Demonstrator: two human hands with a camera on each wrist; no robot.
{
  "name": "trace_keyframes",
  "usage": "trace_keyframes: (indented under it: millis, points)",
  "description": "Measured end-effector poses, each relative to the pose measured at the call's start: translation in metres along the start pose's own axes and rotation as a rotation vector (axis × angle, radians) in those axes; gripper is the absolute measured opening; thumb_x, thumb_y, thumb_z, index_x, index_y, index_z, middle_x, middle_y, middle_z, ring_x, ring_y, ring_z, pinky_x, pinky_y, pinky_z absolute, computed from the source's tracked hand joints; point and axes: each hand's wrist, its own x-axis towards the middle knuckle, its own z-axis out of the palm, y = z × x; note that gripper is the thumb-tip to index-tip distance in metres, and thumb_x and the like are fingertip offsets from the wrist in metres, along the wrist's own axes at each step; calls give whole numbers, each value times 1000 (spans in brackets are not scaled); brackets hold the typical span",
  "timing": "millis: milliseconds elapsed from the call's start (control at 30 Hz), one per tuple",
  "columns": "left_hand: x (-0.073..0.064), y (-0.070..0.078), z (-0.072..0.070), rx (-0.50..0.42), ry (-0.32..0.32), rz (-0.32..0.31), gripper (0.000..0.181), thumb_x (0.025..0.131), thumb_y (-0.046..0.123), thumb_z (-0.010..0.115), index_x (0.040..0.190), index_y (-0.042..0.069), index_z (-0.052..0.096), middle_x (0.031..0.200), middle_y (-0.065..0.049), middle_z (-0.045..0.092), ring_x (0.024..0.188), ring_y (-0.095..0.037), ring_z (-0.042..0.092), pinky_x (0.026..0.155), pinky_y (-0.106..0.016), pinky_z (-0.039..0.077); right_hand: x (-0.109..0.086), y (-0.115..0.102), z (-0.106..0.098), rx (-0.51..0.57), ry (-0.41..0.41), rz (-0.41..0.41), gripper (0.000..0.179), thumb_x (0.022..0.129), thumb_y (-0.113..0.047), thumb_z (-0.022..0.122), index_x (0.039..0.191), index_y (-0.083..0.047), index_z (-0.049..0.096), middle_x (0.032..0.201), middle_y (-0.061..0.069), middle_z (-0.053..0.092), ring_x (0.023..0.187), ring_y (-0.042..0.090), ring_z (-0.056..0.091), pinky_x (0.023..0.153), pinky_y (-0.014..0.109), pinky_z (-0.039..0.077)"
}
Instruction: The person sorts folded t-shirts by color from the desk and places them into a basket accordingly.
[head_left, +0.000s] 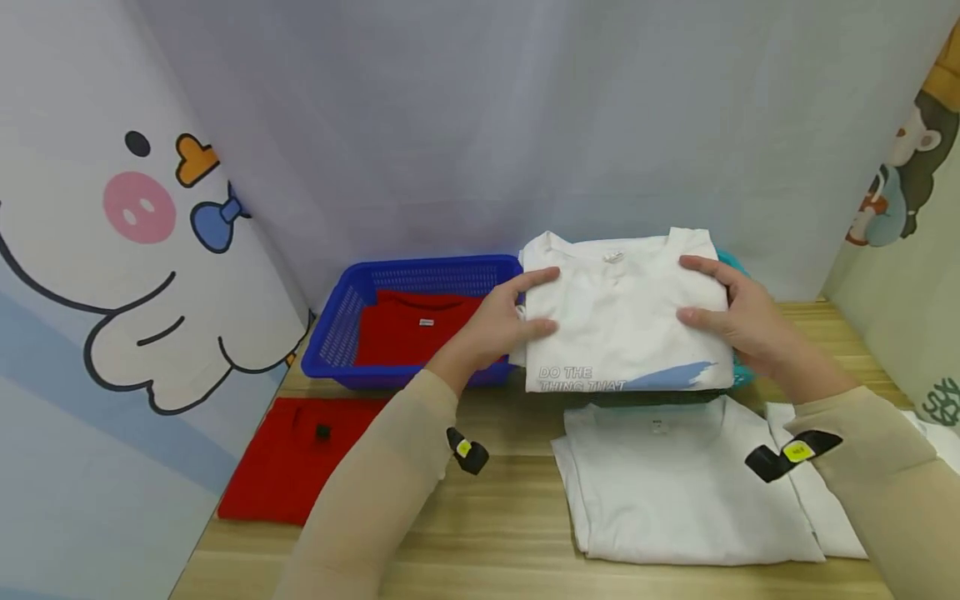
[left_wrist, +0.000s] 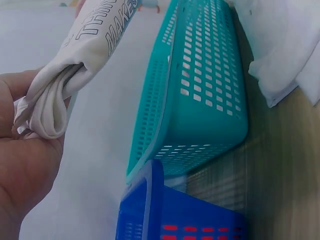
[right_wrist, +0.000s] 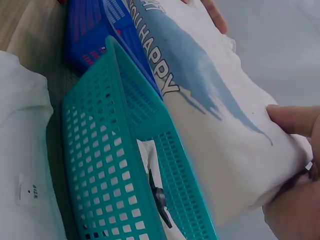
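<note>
A folded white T-shirt (head_left: 626,312) with printed lettering and a blue brush stroke is held up between both hands. My left hand (head_left: 495,323) grips its left edge, thumb on the front; the left wrist view shows the folded layers (left_wrist: 47,110) in the palm. At the opposite edge, my right hand (head_left: 753,321) grips it in the same way. Below and behind the shirt stands a teal basket (right_wrist: 100,165), mostly hidden in the head view. White cloth (right_wrist: 150,152) and a small black item (right_wrist: 160,197) show inside that basket.
A blue basket (head_left: 390,372) holding a folded red garment (head_left: 420,333) adjoins the teal one. Another red garment (head_left: 273,467) lies at the table's left. Nearer me on the right are a folded white shirt (head_left: 690,492) and more white cloth (head_left: 834,517). A pale curtain (head_left: 480,125) hangs behind.
</note>
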Motion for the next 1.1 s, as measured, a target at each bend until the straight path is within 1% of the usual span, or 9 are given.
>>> trace_keyframes:
  millis: [100,233,333,433,533,633,733,867,1100]
  points:
    - [18,0,0,22,12,-14,68,84,7,74,141,34,49,125,-9,50,95,-26,65,73,-37,58,14,1,-10,-34,-6,16,77,89,-24,71,151,-36,28,158,11,11,127,31,34,94,33,49]
    - [41,-2,3,45,21,-22,67,84,6,74,139,36,50,126,-7,51,96,-24,64,76,-33,57,28,4,-23,-41,-5,49,80,88,-27,71,152,-39,24,161,9,4,131,33,29,104,48,35]
    - [54,-5,6,60,22,-25,66,84,5,73,139,35,51,130,-5,49,99,-22,62,77,-31,56,35,9,-29,-24,-4,62,82,88,-25,71,152,-38,23,161,8,2,133,32,28,105,48,34]
    - [64,-9,10,82,32,-28,66,84,4,73,139,34,51,133,-5,47,101,-21,60,77,-30,56,43,16,-34,-38,-4,62,82,88,-25,71,153,-37,22,161,8,2,133,31,28,103,42,39]
    - [71,-15,12,113,51,-44,65,85,4,72,139,34,51,136,-5,46,102,-22,60,76,-30,57,51,24,-37,-40,-11,54,81,89,-23,70,153,-35,22,160,9,6,131,30,31,95,31,47]
    - [74,-23,13,146,66,-82,65,86,6,71,140,35,50,140,-6,43,105,-21,58,77,-30,56,57,31,-35,-27,-30,62,81,89,-21,70,153,-32,23,159,12,10,129,32,35,88,27,51]
    - [75,-32,13,183,74,-131,65,87,9,72,141,37,49,144,-6,41,110,-21,55,80,-31,56,61,38,-30,-40,-42,82,81,89,-21,70,154,-29,23,158,14,13,130,35,36,93,37,49]
    - [76,-41,15,239,92,-156,65,86,12,72,142,36,48,145,-6,40,116,-22,52,85,-33,54,65,46,-24,-87,-45,88,80,90,-21,69,154,-24,21,159,16,10,135,39,30,101,49,39]
    - [83,-48,21,334,96,-164,67,86,7,71,144,31,46,146,-5,42,120,-21,48,96,-36,49,70,57,-19,-114,-34,95,79,91,-18,68,155,-21,21,159,18,9,137,41,27,103,55,37]
